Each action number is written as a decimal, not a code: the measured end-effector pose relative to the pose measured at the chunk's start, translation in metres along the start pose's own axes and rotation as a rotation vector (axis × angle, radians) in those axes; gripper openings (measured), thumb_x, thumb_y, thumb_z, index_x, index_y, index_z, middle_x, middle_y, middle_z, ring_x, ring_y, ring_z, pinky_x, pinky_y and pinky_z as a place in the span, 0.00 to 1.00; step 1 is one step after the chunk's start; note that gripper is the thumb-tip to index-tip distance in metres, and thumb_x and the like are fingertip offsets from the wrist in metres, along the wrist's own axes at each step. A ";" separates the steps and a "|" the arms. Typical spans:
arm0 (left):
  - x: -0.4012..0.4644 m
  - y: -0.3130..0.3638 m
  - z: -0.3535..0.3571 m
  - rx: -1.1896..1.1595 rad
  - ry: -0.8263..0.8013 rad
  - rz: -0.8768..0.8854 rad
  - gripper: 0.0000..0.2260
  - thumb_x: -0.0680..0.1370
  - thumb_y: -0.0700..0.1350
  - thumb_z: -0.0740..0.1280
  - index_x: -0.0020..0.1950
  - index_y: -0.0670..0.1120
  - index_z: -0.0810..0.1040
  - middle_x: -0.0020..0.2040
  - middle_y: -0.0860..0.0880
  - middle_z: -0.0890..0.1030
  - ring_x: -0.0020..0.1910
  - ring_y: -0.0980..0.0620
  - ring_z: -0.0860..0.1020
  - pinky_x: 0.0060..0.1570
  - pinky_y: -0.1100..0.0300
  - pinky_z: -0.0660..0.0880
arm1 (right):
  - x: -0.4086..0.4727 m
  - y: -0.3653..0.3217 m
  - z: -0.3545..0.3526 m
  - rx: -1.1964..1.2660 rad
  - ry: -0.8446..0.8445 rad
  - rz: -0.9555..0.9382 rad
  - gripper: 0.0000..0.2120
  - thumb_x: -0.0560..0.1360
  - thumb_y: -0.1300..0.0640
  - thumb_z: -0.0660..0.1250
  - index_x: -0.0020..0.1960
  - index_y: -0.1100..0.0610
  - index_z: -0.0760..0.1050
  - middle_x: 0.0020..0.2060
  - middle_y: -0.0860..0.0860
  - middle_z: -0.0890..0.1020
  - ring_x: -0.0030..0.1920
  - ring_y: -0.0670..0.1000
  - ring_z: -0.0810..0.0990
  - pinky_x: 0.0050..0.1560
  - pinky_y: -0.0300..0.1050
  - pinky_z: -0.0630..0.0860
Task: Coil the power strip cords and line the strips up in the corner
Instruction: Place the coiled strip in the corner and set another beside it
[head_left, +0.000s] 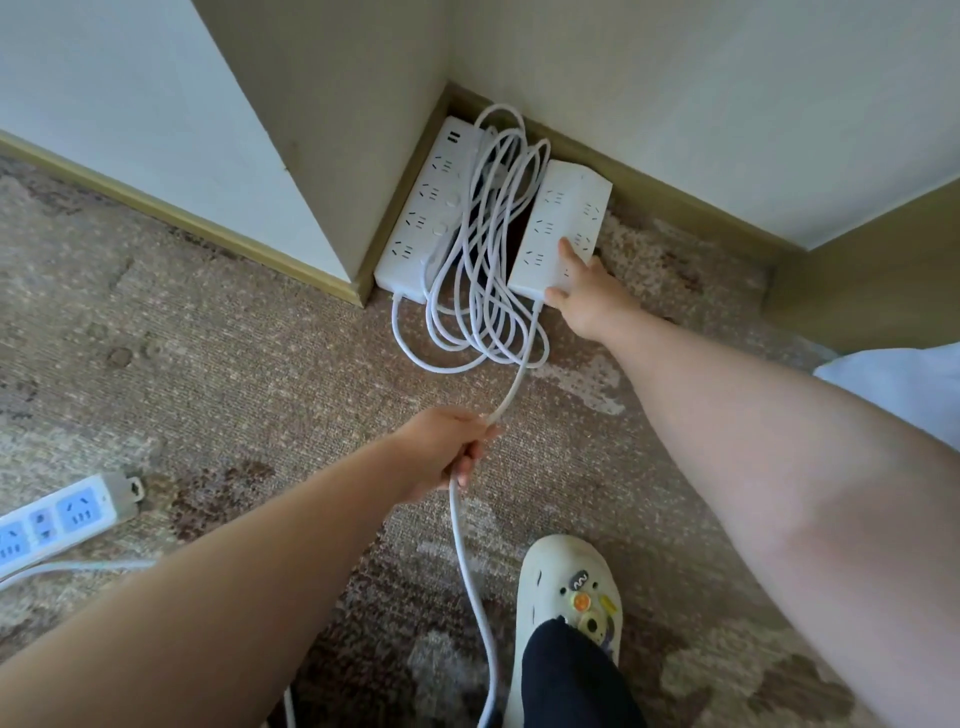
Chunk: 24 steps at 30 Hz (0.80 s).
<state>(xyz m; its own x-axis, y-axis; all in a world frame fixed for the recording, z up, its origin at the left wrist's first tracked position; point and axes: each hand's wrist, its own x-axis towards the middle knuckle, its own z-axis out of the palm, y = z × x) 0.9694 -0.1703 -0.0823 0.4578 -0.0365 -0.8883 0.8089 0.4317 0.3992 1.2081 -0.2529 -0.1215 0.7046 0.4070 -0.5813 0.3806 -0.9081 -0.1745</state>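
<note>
Gripping cord (470, 545) (left hand (447, 449)), right fingers (569, 254) touching strip (563, 228)

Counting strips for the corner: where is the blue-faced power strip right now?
In the head view, the blue-faced power strip lies on the carpet at the far left edge, well apart from the corner.
</note>
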 end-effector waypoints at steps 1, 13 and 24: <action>-0.003 -0.003 -0.002 -0.065 0.048 -0.006 0.09 0.81 0.41 0.62 0.52 0.38 0.79 0.30 0.49 0.73 0.25 0.55 0.68 0.24 0.63 0.69 | -0.004 -0.004 -0.003 0.011 -0.014 0.016 0.31 0.83 0.47 0.53 0.80 0.41 0.40 0.79 0.54 0.52 0.65 0.61 0.72 0.60 0.56 0.75; -0.037 -0.007 0.024 -0.265 0.010 0.038 0.08 0.82 0.36 0.57 0.55 0.40 0.75 0.36 0.44 0.76 0.30 0.51 0.73 0.29 0.60 0.76 | -0.117 -0.029 0.055 0.888 -0.233 0.158 0.25 0.76 0.66 0.67 0.72 0.58 0.69 0.47 0.59 0.82 0.34 0.51 0.80 0.40 0.48 0.80; -0.096 -0.069 -0.105 -0.139 0.036 -0.042 0.13 0.83 0.45 0.56 0.54 0.38 0.76 0.27 0.53 0.62 0.22 0.57 0.59 0.19 0.66 0.59 | -0.106 -0.051 0.069 1.038 -0.062 0.297 0.19 0.76 0.70 0.67 0.66 0.61 0.76 0.41 0.61 0.84 0.33 0.52 0.83 0.36 0.43 0.81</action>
<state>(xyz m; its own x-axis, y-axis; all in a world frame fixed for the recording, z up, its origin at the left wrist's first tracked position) 0.8312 -0.1016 -0.0487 0.4090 -0.0260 -0.9122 0.7673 0.5509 0.3283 1.0728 -0.2559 -0.1061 0.6421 0.1776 -0.7458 -0.5142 -0.6217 -0.5908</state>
